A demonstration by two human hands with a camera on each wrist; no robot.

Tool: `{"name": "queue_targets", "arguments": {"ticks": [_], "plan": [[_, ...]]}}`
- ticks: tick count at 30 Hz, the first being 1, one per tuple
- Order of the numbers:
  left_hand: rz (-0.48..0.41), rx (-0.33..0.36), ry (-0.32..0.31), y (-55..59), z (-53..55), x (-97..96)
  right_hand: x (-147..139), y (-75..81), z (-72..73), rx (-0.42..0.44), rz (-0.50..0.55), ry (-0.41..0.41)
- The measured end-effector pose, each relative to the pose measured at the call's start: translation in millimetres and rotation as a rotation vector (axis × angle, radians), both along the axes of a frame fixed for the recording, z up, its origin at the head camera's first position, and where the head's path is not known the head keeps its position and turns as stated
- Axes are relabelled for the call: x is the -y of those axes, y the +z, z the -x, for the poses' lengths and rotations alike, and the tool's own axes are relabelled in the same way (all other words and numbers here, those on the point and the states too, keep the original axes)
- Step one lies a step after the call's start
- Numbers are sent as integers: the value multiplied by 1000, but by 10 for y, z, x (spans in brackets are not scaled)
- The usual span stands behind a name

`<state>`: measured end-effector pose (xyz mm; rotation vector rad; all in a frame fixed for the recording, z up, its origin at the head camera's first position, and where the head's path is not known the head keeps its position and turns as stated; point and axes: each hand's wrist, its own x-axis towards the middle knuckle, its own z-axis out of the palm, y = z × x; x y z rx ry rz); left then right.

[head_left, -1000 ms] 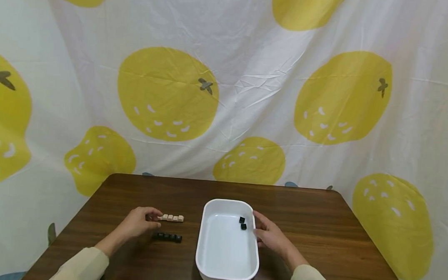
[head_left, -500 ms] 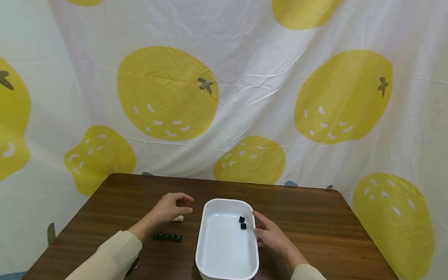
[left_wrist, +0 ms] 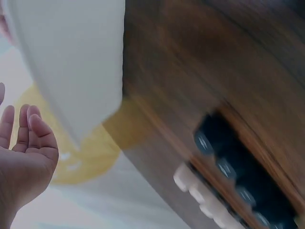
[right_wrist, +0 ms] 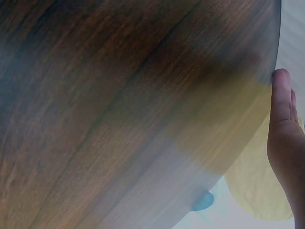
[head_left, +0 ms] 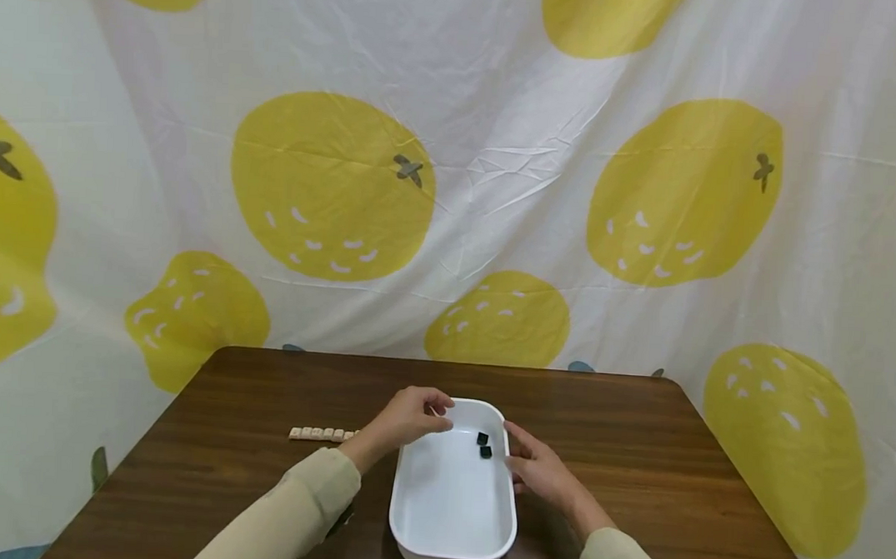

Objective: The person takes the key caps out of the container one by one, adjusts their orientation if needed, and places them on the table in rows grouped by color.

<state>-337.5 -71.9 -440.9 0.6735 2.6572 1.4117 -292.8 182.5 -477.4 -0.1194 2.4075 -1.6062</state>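
My left hand [head_left: 410, 415] is over the far left rim of a white tray [head_left: 451, 556], fingers bent and thumb near them. In the left wrist view the left hand [left_wrist: 31, 152] shows loosely bent fingers; I cannot tell whether something small is between them. My right hand [head_left: 545, 467] rests with extended fingers against the tray's right side; in the right wrist view a straight finger [right_wrist: 281, 98] touches the tray wall. Two black keycaps [head_left: 483, 445] lie inside the tray. Left of it stands a row of cream keycaps [head_left: 317, 434], partly covered by the left arm.
A row of black keycaps [left_wrist: 245, 179] lies beside the cream row in the left wrist view, hidden behind the arm in the head view. All stand on a brown wooden table [head_left: 635, 454]. A white cloth with yellow fruit [head_left: 335, 187] hangs behind.
My left hand has risen from the left part of the cream row and moved right to the tray's rim, uncovering that row's left end. The right hand and tray have stayed put.
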Motion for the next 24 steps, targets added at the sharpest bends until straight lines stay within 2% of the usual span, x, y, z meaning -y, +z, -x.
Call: {"name": "queue_targets", "arguments": {"ticks": [3,9,13,19,24], "plan": [[42,-12,-12,-61,6,-151,1,1,-3,-2,0,-1],[126,-109,-41,-204,39,-392,0,5,-6,-11,10,-7],[157,-129,-54,-307,70,-513,-1,5,-5,-15,16,2],[219,-149,-84,-418,105,-596,-5,-11,4,-14,24,10],[271,-148,-130,-479,158,-577,-3,-5,2,-9,14,1]]}}
